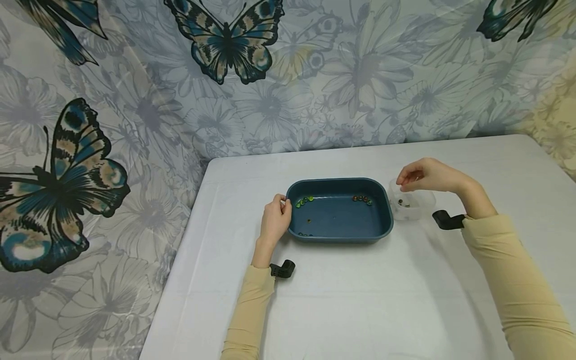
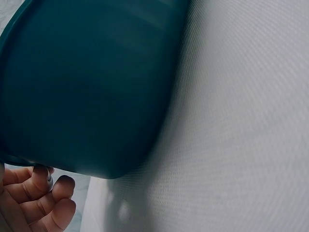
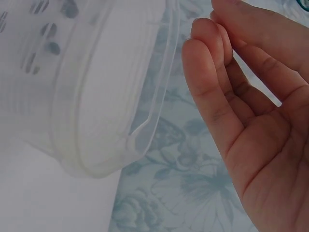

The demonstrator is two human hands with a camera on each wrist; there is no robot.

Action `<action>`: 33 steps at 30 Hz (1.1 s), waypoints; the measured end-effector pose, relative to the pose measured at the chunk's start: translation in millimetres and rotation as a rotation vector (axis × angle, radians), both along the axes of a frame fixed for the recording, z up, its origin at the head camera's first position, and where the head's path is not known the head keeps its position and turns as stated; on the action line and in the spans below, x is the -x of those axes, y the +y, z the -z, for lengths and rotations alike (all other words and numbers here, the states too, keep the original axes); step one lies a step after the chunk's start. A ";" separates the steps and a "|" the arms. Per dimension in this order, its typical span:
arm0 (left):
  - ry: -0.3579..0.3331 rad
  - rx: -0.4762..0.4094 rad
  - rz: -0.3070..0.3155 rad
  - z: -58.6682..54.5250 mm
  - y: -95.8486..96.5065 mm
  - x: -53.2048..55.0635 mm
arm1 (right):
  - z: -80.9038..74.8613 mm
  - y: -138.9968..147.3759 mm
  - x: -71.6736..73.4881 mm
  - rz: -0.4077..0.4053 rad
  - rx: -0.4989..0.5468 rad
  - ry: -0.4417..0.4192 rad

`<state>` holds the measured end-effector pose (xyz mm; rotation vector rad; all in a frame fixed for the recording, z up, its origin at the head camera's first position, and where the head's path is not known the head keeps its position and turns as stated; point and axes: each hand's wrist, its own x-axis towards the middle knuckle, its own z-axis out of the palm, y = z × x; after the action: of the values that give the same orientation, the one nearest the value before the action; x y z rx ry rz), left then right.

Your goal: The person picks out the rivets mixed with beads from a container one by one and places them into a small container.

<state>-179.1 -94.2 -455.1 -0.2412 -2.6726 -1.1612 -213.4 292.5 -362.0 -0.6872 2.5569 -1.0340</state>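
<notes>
A dark teal rectangular basin [image 1: 339, 236] stands on the table. My left hand [image 1: 275, 218] grips its left end at the rim, with bent fingers [image 2: 63, 187] beneath the rim in the left wrist view. Small shiny green round pieces [image 1: 304, 201] lie at the basin's left, and brownish-green ones [image 1: 362, 199] form a row at the right. To the basin's right is a clear plastic container [image 1: 423, 202] holding a few dark round pieces [image 1: 400, 201]. Above it hovers my right hand [image 1: 429, 175], fingers bent and fingertips close together; whether anything is between them is hidden.
A white cloth covers the table [image 1: 342, 300]. Behind and to the left hangs patterned fabric [image 1: 270, 110] with butterflies and flowers. Black wrist cameras [image 1: 282, 269] sit on both wrists, the right one low beside the clear container.
</notes>
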 end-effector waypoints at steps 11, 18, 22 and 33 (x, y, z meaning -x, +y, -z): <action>0.009 -0.001 0.002 -0.2 0.2 0.0 | -5.0 -16.5 6.1 -0.062 0.002 0.013; 0.007 -0.004 -0.001 -0.4 0.0 -0.1 | -3.7 -26.5 11.3 -0.090 0.015 0.033; 0.007 -0.003 0.003 0.6 -0.2 0.4 | -3.4 -32.4 13.8 -0.094 0.018 0.022; 0.005 -0.003 0.004 0.7 -0.4 0.3 | -6.4 -54.3 18.4 -0.119 0.036 -0.010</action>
<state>-179.4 -94.6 -455.8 -0.2487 -2.6674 -1.1646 -231.7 238.2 -355.7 -0.8309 2.4612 -1.0439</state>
